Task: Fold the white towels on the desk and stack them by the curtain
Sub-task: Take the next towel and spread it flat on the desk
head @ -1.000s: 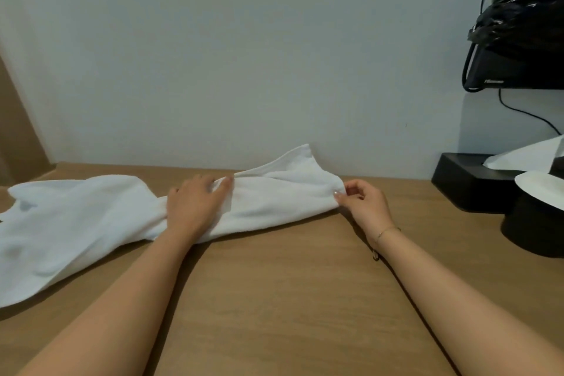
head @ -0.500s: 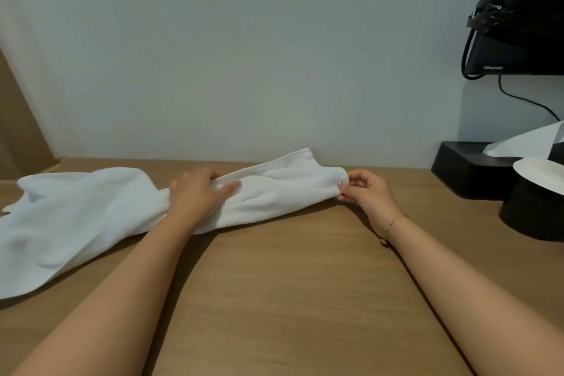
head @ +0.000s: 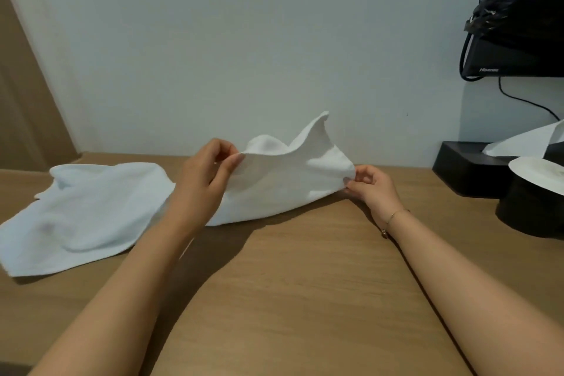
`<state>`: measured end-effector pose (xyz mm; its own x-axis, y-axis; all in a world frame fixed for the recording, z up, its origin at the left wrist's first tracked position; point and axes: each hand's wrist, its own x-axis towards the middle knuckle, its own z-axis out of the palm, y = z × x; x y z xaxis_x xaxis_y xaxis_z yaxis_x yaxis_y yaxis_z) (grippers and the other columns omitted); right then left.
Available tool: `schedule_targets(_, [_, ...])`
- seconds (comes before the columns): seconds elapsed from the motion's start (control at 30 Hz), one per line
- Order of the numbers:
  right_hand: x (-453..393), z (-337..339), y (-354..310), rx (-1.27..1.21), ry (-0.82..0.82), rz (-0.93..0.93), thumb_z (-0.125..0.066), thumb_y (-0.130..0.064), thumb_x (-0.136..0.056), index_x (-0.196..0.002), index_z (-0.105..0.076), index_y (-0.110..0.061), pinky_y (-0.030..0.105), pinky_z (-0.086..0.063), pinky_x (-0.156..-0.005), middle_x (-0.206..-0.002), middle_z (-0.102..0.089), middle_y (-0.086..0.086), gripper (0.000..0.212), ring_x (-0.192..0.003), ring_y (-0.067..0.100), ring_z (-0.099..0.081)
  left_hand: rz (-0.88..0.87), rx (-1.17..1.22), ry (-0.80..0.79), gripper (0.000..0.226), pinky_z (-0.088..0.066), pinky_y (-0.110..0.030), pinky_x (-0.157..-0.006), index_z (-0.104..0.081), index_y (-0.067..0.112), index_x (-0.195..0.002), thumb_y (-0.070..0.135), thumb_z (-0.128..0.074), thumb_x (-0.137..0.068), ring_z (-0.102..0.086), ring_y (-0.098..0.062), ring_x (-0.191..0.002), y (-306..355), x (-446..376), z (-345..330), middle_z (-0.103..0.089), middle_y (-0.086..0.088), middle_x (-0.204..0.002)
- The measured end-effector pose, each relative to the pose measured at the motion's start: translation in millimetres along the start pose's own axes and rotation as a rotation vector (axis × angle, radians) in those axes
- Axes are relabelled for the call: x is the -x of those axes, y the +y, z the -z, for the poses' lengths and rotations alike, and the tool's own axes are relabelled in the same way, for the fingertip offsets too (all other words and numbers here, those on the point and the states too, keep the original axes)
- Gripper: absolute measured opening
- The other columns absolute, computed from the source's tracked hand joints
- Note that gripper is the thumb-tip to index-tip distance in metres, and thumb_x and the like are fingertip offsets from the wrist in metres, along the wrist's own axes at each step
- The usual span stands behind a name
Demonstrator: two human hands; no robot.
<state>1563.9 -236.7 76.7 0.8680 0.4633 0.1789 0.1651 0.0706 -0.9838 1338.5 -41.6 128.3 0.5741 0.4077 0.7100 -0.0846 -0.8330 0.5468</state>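
Note:
A white towel (head: 283,183) stretches across the wooden desk (head: 290,284) near the wall. My left hand (head: 204,174) pinches its upper edge near the middle and holds that part lifted off the desk. My right hand (head: 372,185) pinches the towel's right corner just above the desk. Between the two hands the cloth stands up, with one corner peaking toward the wall. The towel's left part (head: 88,210) lies crumpled and flat on the desk. At the far left hangs the tan curtain (head: 27,107).
A black tissue box (head: 467,168) with a white tissue sticking out stands at the right by the wall. In front of it sits a round black container (head: 537,214) with a white lid. Above hang a black screen (head: 512,61) and cable.
My left hand went from resting flat on the towel to pinching its edge and lifting it. The right end of the towel rose between my hands. My right hand kept its pinch on the corner.

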Motion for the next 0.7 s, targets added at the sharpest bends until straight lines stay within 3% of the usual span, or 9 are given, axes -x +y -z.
schedule_targets(0.17, [14, 9, -12, -0.191, -0.043, -0.086, -0.045, 0.008, -0.093, -0.087, -0.060, -0.003, 0.028, -0.058, -0.081, -0.094, -0.067, 0.010, 0.020, -0.094, 0.022, -0.066, -0.024, 0.036, -0.223, 0.015, -0.040, -0.018, -0.064, -0.057, 0.027, -0.088, 0.039, -0.049, -0.093, -0.055, -0.013, -0.079, 30, 44, 17, -0.060, 0.012, -0.089])
schedule_targets(0.3, [26, 24, -16, -0.340, -0.070, -0.161, -0.040, -0.009, -0.098, -0.088, -0.063, -0.003, 0.027, -0.058, -0.075, -0.097, -0.065, 0.010, 0.026, -0.091, 0.019, -0.063, 0.032, 0.032, -0.398, 0.015, -0.046, -0.016, -0.067, -0.060, 0.031, -0.088, 0.043, -0.050, -0.088, -0.058, -0.009, -0.086, 37, 62, 20, -0.062, 0.018, -0.092])
schedule_targets(0.4, [31, 33, -14, -0.251, -0.097, -0.179, -0.043, -0.024, -0.100, -0.096, -0.065, -0.002, 0.029, -0.053, -0.083, -0.098, -0.068, 0.012, 0.031, -0.088, 0.019, -0.062, 0.037, 0.001, -0.512, 0.015, -0.045, -0.014, -0.068, -0.061, 0.034, -0.087, 0.046, -0.052, -0.087, -0.058, -0.007, -0.086, 39, 73, 22, -0.063, 0.018, -0.091])
schedule_targets(0.53, [40, 41, -17, -0.198, -0.127, -0.191, -0.062, -0.014, -0.092, -0.106, -0.066, 0.001, 0.026, -0.053, -0.083, -0.101, -0.071, 0.015, 0.021, -0.096, 0.022, -0.066, 0.105, 0.001, -0.673, 0.027, -0.047, -0.016, -0.071, -0.064, 0.033, -0.087, 0.056, -0.050, -0.080, -0.057, -0.007, -0.091, 47, 83, 24, -0.063, 0.020, -0.093])
schedule_targets(0.7, [45, 43, -16, -0.081, -0.140, -0.163, -0.068, 0.004, -0.083, -0.104, -0.066, -0.005, 0.022, -0.057, -0.074, -0.105, -0.069, 0.012, 0.023, -0.088, 0.019, -0.067, 0.158, -0.051, -0.875, 0.033, -0.047, -0.015, -0.067, -0.068, 0.028, -0.083, 0.058, -0.056, -0.078, -0.061, -0.004, -0.077, 69, 71, 32, -0.067, 0.016, -0.081])
